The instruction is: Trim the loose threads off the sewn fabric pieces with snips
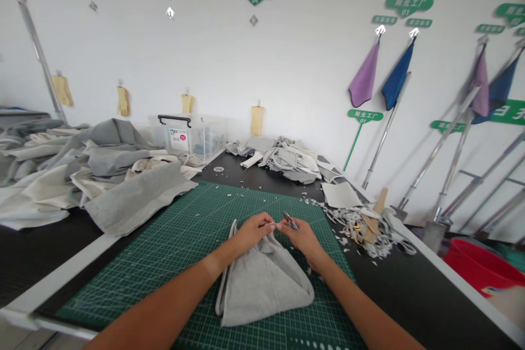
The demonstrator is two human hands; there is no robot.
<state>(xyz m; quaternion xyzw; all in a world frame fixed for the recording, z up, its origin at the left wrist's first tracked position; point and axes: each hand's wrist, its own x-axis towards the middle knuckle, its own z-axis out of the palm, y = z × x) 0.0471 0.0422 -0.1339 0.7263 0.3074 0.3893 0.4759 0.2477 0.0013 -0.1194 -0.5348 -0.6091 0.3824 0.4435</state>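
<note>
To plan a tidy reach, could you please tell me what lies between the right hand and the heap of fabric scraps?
In the head view, the green cutting mat, then black tabletop, both dotted with small white scraps.

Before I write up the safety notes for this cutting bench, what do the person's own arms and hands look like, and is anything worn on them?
The left forearm and right forearm are bare, with no sleeve in view on either arm. The left hand and right hand wear no gloves, and neither wrist shows a watch, band or cuff. Whether any rings are worn is too small to tell.
</note>
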